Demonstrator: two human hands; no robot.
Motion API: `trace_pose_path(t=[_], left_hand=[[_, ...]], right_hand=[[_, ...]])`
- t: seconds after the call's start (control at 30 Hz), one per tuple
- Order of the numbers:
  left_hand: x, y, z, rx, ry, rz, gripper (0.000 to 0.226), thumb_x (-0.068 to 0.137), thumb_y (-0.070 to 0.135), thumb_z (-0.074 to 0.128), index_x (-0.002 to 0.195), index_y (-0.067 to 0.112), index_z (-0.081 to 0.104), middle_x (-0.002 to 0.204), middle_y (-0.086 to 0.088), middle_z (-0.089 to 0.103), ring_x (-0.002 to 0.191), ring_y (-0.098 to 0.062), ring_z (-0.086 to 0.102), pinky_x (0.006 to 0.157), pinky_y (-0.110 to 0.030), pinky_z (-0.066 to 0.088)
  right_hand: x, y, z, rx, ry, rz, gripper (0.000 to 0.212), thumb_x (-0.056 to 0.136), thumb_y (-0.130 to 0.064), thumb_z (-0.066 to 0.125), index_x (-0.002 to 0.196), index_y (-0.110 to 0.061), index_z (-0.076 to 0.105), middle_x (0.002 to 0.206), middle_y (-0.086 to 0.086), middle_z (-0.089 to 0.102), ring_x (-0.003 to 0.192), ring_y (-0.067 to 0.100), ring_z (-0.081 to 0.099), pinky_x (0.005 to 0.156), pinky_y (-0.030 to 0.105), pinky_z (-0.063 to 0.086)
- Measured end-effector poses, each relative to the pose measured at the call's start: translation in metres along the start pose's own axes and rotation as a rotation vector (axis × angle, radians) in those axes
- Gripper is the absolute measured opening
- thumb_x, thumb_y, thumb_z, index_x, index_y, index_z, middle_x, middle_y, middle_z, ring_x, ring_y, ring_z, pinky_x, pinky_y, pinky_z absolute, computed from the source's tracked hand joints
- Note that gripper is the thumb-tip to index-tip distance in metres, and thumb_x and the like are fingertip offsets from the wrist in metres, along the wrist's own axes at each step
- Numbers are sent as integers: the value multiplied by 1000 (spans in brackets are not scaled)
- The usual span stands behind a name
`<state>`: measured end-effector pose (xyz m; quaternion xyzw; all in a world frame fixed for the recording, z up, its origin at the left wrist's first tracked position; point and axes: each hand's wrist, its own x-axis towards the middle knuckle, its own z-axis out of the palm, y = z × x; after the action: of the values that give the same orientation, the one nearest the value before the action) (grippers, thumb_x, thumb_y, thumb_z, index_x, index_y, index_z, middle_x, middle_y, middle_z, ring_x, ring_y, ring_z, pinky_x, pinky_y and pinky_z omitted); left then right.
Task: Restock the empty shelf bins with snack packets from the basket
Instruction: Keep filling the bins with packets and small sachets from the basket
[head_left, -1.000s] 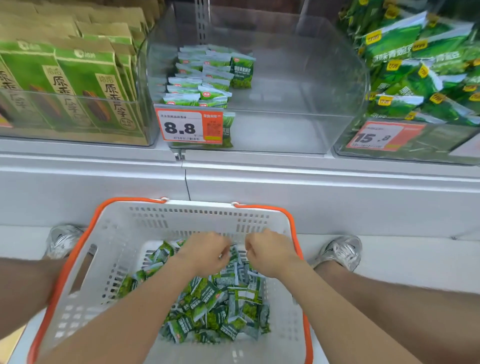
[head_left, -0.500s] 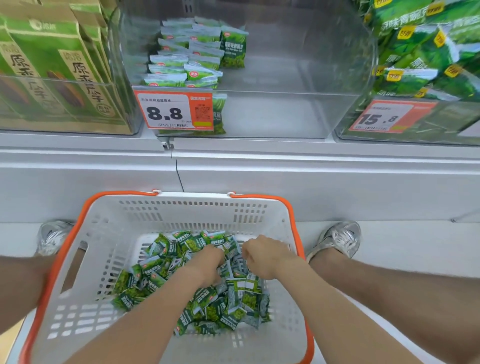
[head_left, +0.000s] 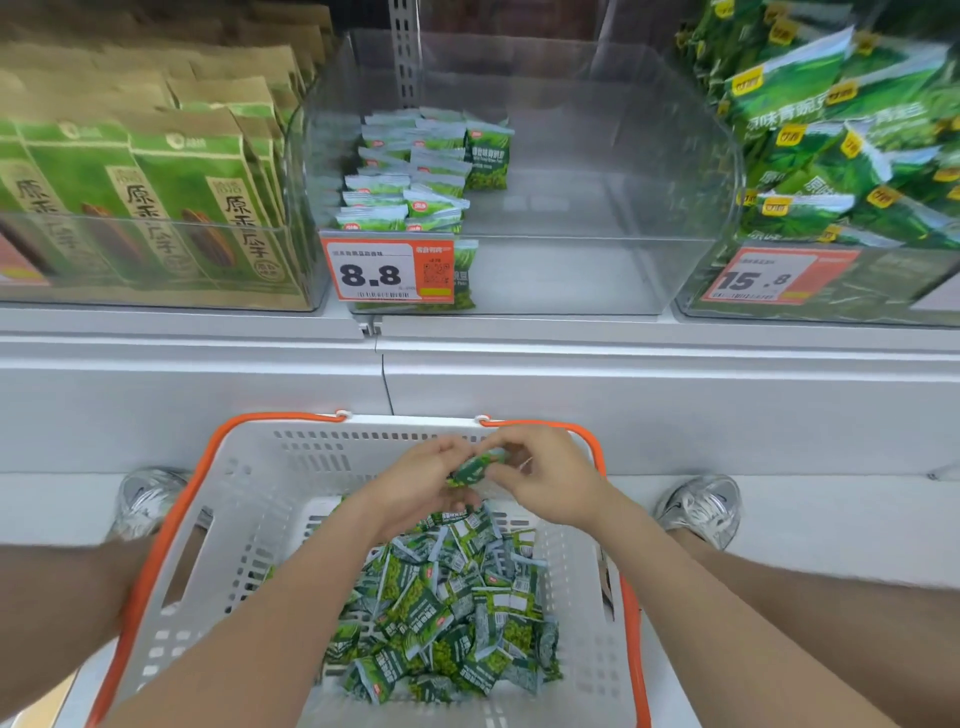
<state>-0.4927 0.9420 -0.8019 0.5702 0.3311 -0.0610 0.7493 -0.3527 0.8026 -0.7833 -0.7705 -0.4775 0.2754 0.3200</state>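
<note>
Left hand (head_left: 423, 480) and right hand (head_left: 540, 475) — both pinching one green snack packet (head_left: 474, 467) — above the white basket (head_left: 249, 519) of packets (head_left: 447, 613).

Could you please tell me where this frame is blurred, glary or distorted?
Head view: motion blur smears the green bags at right; wide-angle distortion bends the clear bin; pale reflections haze its front; the packet pinched between left hand and right hand looks soft; lighting is even, without hard shadows.

packets (head_left: 447, 618) in basket (head_left: 249, 525), below bin (head_left: 597, 270)
</note>
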Motion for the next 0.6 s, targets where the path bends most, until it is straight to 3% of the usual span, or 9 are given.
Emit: trace_pose_path(t=[0.03,0.07,0.13,0.23,0.3,0.4,0.5,0.6], left_hand=[[-7,7,2,51,7,55,38,109,45,51,127,17,69,121,-13,73,85,-18,69,72,-29,52],[-14,14,3,136,25,121,34,106,50,54,122,26,72,113,-2,77,87,-15,71,74,-27,54],[-24,24,4,225,42,239,19,100,39,69,115,30,74,106,7,79,91,-13,73,81,-27,56],[-29,33,6,145,74,337,26,91,13,80,117,12,76,105,-8,80,89,-22,76,82,-32,58],[-32,39,8,63,145,377,29,87,6,82,115,6,76,103,-12,80,88,-25,76,83,-35,60],[-42,50,10,11,191,419,29,83,2,84,111,4,76,99,-13,80,84,-25,77,83,-37,62],[-53,70,13,2,244,492,27,83,5,86,107,6,76,92,-15,80,80,-28,77,80,-40,62],[-65,97,17,207,462,722,13,88,18,83,97,21,73,77,-6,76,69,-26,74,68,-40,61]], right_hand=[[2,-2,-7,-19,25,21,6,94,-22,70,90,-24,74,78,-5,70,69,9,60,66,30,48],[3,-4,-15,-40,59,62,16,94,-27,69,79,-22,69,67,-3,64,60,10,54,61,33,42],[2,-8,-27,45,116,154,30,94,-33,68,68,-19,61,55,-5,51,54,12,45,58,31,35],[0,-20,-34,425,153,202,25,98,-32,70,82,-13,74,66,4,57,63,17,51,65,35,42],[-2,-32,-34,533,197,172,22,101,-30,68,93,-13,78,76,9,68,71,16,61,69,33,49],[-5,-46,-31,520,271,46,14,102,-24,67,97,-15,77,84,1,78,77,13,72,68,27,55],[-3,-63,-29,440,425,-58,7,97,-23,73,100,-17,76,85,1,78,79,23,73,71,39,59],[-2,-94,-43,260,701,-174,14,98,-26,71,89,-16,68,74,-3,69,69,15,63,64,34,52]])
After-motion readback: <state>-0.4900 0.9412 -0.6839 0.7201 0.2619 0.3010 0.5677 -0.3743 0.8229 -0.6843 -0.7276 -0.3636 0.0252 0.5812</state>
